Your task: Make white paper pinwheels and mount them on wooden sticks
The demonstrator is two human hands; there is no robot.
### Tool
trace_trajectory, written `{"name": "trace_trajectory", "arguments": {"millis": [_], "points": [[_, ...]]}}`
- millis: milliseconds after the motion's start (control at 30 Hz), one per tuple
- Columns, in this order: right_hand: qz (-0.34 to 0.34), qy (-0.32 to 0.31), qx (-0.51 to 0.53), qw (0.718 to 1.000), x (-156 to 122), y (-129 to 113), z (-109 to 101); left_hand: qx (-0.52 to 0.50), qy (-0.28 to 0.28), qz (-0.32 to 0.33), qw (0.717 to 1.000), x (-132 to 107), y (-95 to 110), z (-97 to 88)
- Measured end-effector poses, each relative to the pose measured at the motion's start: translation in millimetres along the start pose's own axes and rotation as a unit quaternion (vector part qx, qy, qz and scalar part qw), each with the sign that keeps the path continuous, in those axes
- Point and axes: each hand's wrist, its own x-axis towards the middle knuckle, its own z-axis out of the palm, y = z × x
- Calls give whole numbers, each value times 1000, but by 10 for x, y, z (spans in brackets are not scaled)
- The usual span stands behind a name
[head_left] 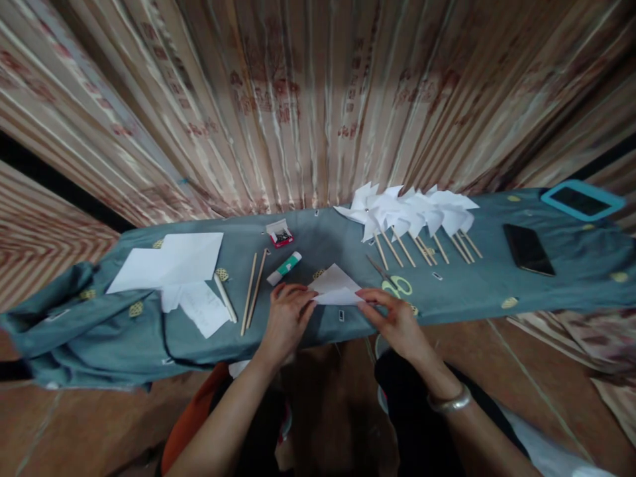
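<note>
A small sheet of white paper [338, 281], folded so that it shows a triangular upper part, lies at the near edge of the cloth-covered table. My left hand [288, 318] pinches its left corner, and the fingers of my right hand [395, 321] are closed on the right corner. Just beyond my left hand rests a glue stick [285, 267] with a green and white label. A pair of scissors [395, 283] with pale green handles lies beside my right hand, blades pointing away to the left.
Several paper pinwheels [412, 211] on wooden sticks lie in a row at the back right. A small red box [281, 235] stands open. Two sticks [252, 291], a white pen-like object [226, 298] and paper sheets [191, 255] are on the left. A phone [528, 248] and blue-framed tablet [581, 200] lie right.
</note>
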Motion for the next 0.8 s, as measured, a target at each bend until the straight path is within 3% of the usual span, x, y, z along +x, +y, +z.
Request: {"name": "trace_trajectory", "arguments": {"millis": [133,233,400,567,800], "points": [[53,8,45,998,99,177,30,14,28,4,1000,2,46,-4],[67,17,1,998,174,226,76,40,37,56,997,-34,167,-6],[40,43,-104,993,280,197,117,53,-39,126,990,-154,322,121],[18,48,-162,985,335,195,171,72,-116,109,985,-236,310,244],[4,51,-221,974,353,193,197,104,-157,81,979,-253,280,239]]}}
